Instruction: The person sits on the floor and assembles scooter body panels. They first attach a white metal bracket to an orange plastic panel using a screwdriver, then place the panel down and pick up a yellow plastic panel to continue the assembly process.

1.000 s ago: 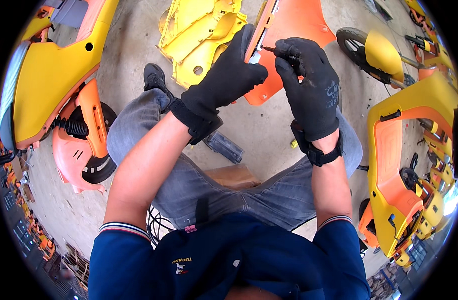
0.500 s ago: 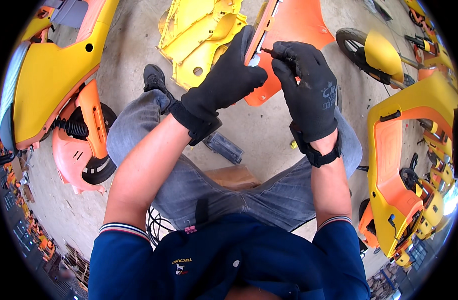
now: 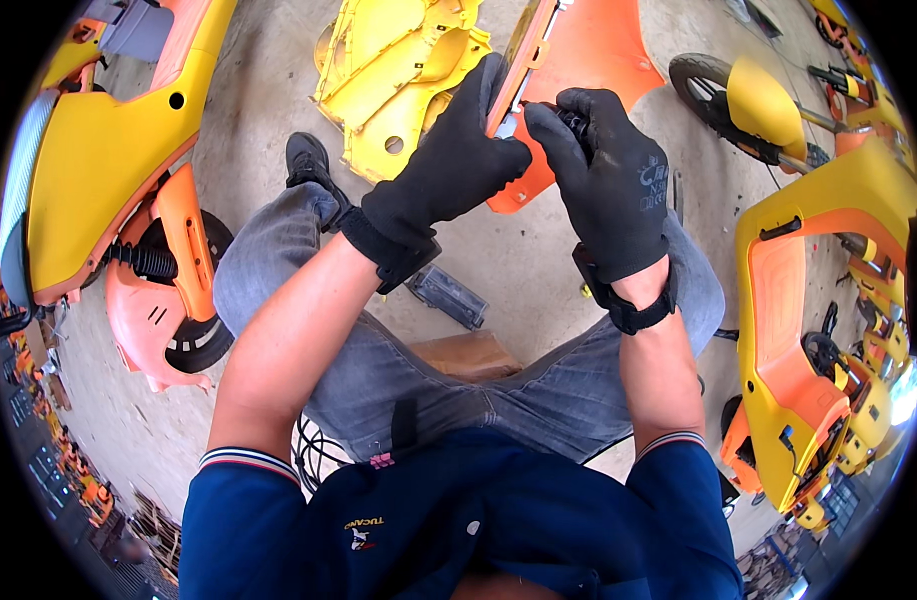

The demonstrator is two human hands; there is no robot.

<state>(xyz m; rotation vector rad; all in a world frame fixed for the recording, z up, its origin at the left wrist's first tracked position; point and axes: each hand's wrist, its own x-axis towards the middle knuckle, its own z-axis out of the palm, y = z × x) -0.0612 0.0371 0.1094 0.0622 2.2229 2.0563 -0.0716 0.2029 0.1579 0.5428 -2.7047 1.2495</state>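
Up at the top centre, my left hand (image 3: 449, 155), in a black glove, is closed round the lower end of an orange plastic panel (image 3: 532, 62) with a pale strip along its edge. A larger orange surface (image 3: 604, 45) spreads just behind it; I cannot tell whether both are one piece. My right hand (image 3: 611, 185), gloved too, is bent close to the panel's edge. Its thumb and fingers pinch a small dark tool (image 3: 573, 120), mostly hidden, whose kind does not show. A small white piece (image 3: 507, 126) sits at the panel's lower end.
Yellow plastic covers (image 3: 404, 85) lie on the floor ahead. Between my legs are a dark grey box-shaped part (image 3: 449, 296) and a brown cardboard piece (image 3: 467, 355). Yellow-and-orange scooter bodies stand at left (image 3: 109, 180) and right (image 3: 779, 320), with a wheel (image 3: 714, 105) at upper right.
My right hand has shifted slightly left, closer to the panel, and its fingers have turned, so the dark tip shows less. My left hand keeps its hold almost unmoved.
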